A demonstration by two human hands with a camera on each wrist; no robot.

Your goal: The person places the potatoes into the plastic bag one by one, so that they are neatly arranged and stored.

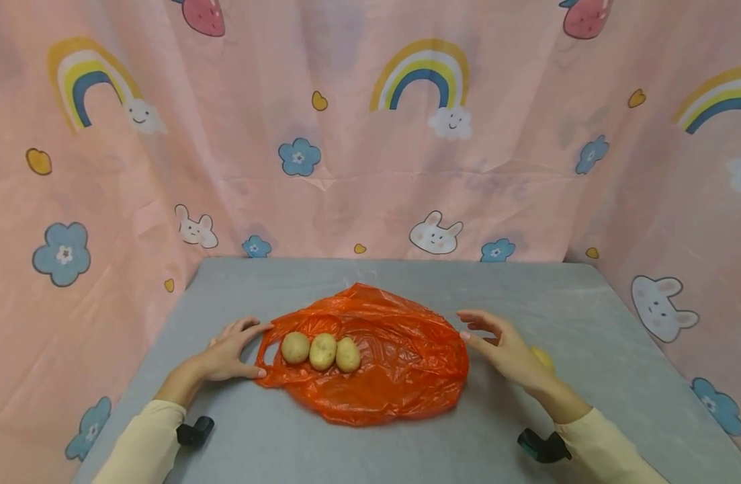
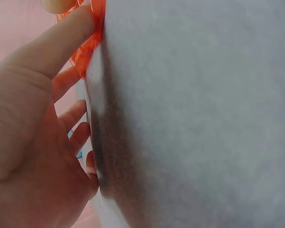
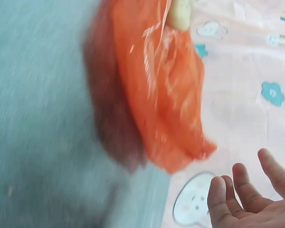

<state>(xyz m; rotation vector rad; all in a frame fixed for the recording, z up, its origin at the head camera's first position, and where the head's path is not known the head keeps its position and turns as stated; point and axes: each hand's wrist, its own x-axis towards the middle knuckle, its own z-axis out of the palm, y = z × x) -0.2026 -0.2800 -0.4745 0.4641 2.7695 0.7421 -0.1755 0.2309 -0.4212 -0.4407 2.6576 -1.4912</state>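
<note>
An orange plastic bag [image 1: 394, 396] lies spread flat on the grey table, its handle loop toward the left. Three potatoes [image 1: 323, 351] sit side by side in a row on its left half. At the handle end, my left hand [image 1: 228, 353] has thumb and forefinger spread apart, their tips touching the bag's edge. The left wrist view shows the thumb [image 2: 61, 40] lying against the orange plastic. My right hand [image 1: 503, 346] hovers by the bag's right end with fingers apart and nothing in it. In the right wrist view, the fingers [image 3: 249, 190] are apart from the bag.
A yellow round thing [image 1: 543, 359] is partly hidden behind my right wrist on the table. The grey tabletop [image 1: 370, 457] extends around the bag. A pink curtain [image 1: 358, 195] with rainbows, flowers and rabbits hangs along the back and both sides.
</note>
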